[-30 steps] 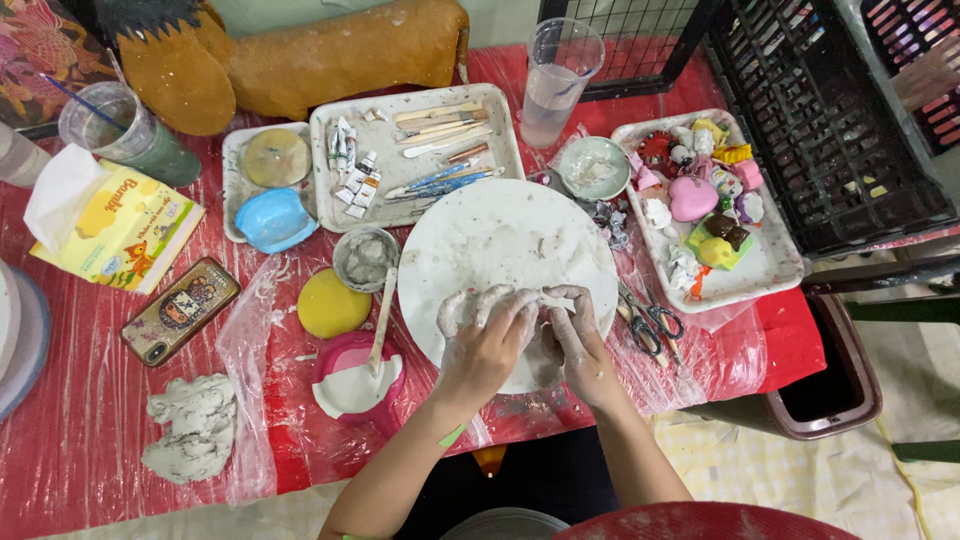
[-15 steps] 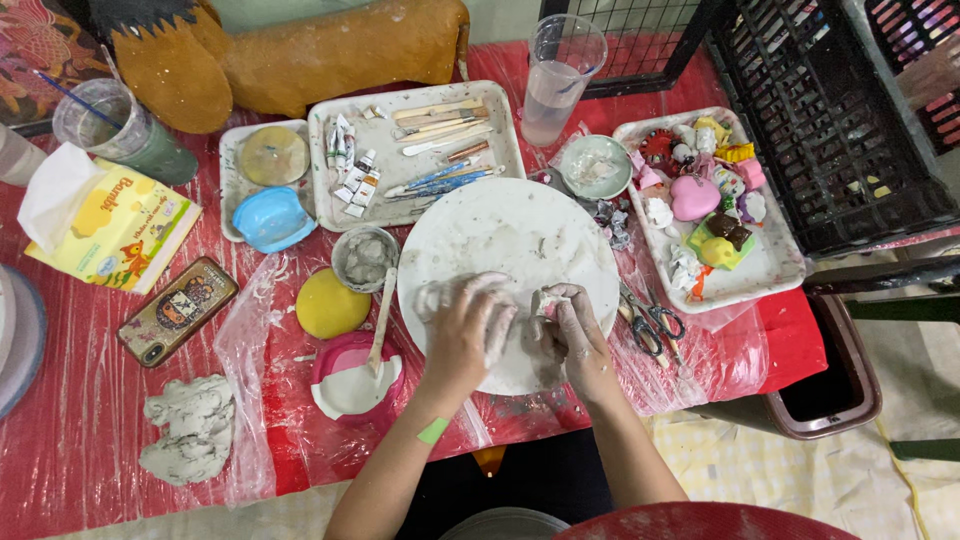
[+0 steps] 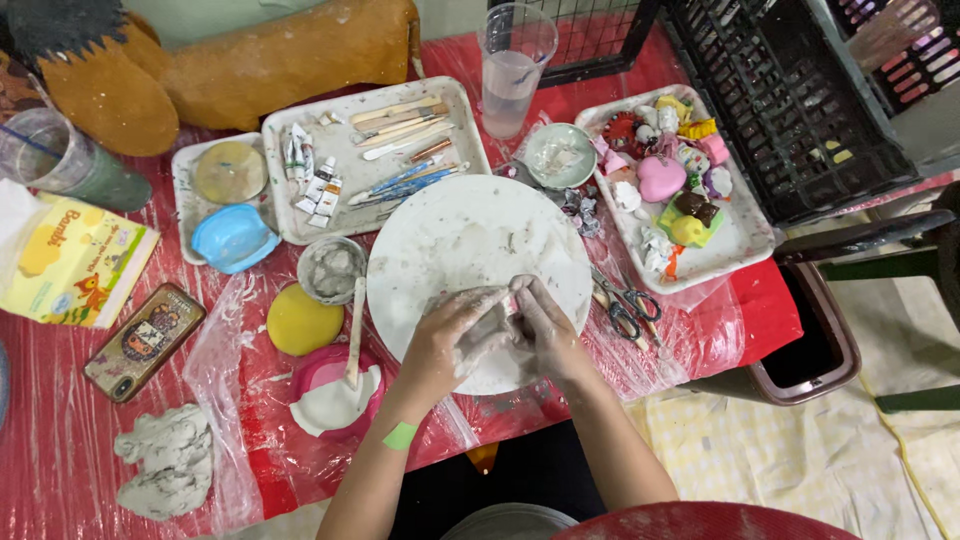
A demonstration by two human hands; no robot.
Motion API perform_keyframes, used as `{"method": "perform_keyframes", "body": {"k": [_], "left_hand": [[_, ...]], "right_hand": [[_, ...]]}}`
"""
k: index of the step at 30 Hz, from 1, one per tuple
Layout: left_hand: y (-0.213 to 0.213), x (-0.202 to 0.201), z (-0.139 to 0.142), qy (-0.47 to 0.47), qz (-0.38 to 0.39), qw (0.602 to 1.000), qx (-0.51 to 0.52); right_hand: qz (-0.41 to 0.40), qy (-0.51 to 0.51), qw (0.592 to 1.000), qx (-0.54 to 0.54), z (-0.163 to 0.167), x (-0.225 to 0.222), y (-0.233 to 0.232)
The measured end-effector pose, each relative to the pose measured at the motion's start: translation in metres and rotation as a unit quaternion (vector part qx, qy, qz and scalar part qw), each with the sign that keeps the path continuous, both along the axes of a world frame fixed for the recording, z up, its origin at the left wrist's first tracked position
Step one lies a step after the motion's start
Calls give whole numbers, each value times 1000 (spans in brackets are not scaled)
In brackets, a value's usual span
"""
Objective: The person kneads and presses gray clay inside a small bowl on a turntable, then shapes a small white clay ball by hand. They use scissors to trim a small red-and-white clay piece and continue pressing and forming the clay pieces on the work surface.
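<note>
Over the near edge of the round white plate [image 3: 470, 240] your two hands meet, both smeared with grey clay. Your left hand [image 3: 445, 340] curls its fingers around a small lump of clay [image 3: 492, 325], and your right hand [image 3: 540, 330] presses against it from the other side — thumb tip up, fingers closed onto the lump. The lump sits between the palms, just above the plate's near rim.

To the left of the plate lie a yellow ball [image 3: 302, 320], a small cup of grey clay [image 3: 330, 268] and a pink dish [image 3: 335, 392] with a wooden stick [image 3: 356, 325] resting in it. Scissors [image 3: 625, 305] lie just right of the plate — beyond them a tray of coloured charms [image 3: 745, 235]. Far left and near, a larger mass of grey clay [image 3: 170, 460] rests on the red plastic-covered table [image 3: 60, 450].
</note>
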State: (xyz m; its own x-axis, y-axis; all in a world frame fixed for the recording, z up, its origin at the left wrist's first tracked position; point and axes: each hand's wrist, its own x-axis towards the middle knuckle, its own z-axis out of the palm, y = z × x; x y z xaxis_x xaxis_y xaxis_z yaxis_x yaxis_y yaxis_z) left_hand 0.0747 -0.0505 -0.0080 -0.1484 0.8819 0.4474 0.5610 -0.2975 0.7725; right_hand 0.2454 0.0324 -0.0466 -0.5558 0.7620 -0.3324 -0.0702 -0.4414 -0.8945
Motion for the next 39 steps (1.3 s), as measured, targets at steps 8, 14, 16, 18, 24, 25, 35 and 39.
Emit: {"method": "perform_keyframes", "body": {"k": [8,14,16,18,24,25,35,39], "left_hand": [[6,-13,-13,-82,39,996,-16],[4,-19,-44,-313,-51,949,3],[3,-21,-54,-481,-126,868,-9],[3,-25,-63,-524,-129,842,-20],[0,-33,-72,-579,-90,810,-17],[0,-33,-72,-581,-85,810,-14],[3,-23,-74,-575,-116,810,-20],[2,-21,-71,-578,-123,806,-23]], "right_hand": [[-129,-499,702,491,10,91,37],[-25,-610,618,495,-12,136,44],[6,-605,630,486,-13,137,47],[31,-602,634,485,-8,136,53],[41,-548,709,442,12,152,53],[20,-529,722,446,13,157,50],[-47,-267,817,509,5,100,6],[62,-293,808,507,27,41,-8]]}}
